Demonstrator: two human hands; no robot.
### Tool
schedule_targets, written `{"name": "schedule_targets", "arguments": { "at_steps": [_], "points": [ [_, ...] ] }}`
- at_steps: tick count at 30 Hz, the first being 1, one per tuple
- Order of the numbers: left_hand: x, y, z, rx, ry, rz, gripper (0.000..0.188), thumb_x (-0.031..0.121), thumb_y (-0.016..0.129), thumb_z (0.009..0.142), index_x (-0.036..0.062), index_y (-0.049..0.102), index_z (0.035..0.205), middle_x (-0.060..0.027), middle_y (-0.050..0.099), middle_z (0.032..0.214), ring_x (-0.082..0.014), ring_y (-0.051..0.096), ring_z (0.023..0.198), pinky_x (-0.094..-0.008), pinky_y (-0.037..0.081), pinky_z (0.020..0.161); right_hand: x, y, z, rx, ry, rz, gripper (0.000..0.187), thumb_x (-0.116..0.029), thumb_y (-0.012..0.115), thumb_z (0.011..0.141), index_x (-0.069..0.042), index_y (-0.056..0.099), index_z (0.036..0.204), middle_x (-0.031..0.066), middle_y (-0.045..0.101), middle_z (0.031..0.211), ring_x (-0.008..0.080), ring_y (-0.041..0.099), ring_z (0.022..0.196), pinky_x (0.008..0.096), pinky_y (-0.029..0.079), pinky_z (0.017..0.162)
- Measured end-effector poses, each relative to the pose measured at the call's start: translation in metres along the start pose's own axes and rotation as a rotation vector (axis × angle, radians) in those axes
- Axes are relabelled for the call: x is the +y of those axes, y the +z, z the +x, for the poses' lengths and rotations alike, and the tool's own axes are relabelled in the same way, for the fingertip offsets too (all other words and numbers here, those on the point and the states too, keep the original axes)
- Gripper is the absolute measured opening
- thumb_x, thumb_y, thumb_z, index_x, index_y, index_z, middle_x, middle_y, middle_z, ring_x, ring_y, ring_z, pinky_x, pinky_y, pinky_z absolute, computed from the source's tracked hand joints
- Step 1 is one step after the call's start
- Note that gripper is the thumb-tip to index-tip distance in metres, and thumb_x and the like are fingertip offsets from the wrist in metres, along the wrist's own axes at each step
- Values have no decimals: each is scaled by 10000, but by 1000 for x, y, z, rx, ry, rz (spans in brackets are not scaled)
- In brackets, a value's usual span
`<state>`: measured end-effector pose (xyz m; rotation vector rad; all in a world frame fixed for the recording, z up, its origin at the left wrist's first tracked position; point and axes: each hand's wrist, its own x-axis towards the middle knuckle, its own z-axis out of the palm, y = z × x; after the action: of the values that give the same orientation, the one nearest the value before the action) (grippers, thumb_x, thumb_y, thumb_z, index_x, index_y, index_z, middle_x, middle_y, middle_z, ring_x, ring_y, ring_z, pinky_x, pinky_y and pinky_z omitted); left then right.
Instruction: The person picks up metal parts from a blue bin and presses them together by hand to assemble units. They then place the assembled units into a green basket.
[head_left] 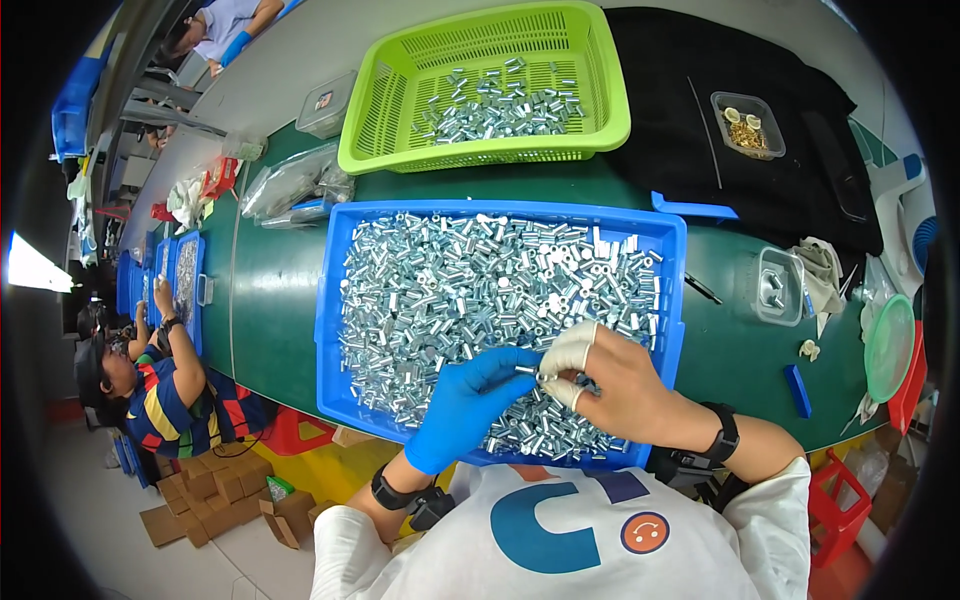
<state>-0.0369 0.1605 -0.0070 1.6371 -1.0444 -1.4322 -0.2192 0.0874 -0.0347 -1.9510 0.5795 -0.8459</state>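
A blue tray (672,300) in front of me is full of several small silver metal sleeves (470,290). My left hand (465,405), in a blue glove, pinches one small sleeve (527,370) between thumb and forefinger over the tray's near part. My right hand (610,385), with white finger cots on its fingertips, meets it there; its fingertips are closed at the same small part. Both wrists wear black bands.
A green basket (600,120) with more metal sleeves stands behind the tray. A black cloth (700,120) with a small clear box lies at the back right. Clear containers, a green lid and rags sit at the right. Another person works at blue trays far left.
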Motion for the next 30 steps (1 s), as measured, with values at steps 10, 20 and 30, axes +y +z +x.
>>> {"name": "schedule_targets", "arguments": {
  "at_steps": [10,20,30],
  "points": [
    [-13,-2,-11,-22,-7,-137,234,51,647,840,25,647,1072,-64,665,989,-114,618,893,-241,503,804,-3,8,-4,-56,10,-6,232,-14,725,726,-57,596,913,64,558,883,169,595,673,274,504,566],
    [-16,-14,-18,-137,-144,-18,241,73,655,845,16,641,1078,-54,649,1000,-95,595,850,-231,494,760,-2,14,-11,-117,37,3,259,-35,732,715,-60,589,930,79,567,876,206,593,688,284,500,557],
    [2,-10,-15,-193,-412,-351,262,136,552,924,0,565,1148,-77,627,924,-132,609,801,-243,503,711,-5,14,-15,-71,-1,-36,251,-69,733,716,-65,594,925,90,583,873,223,597,697,304,508,572]
  ]
}}
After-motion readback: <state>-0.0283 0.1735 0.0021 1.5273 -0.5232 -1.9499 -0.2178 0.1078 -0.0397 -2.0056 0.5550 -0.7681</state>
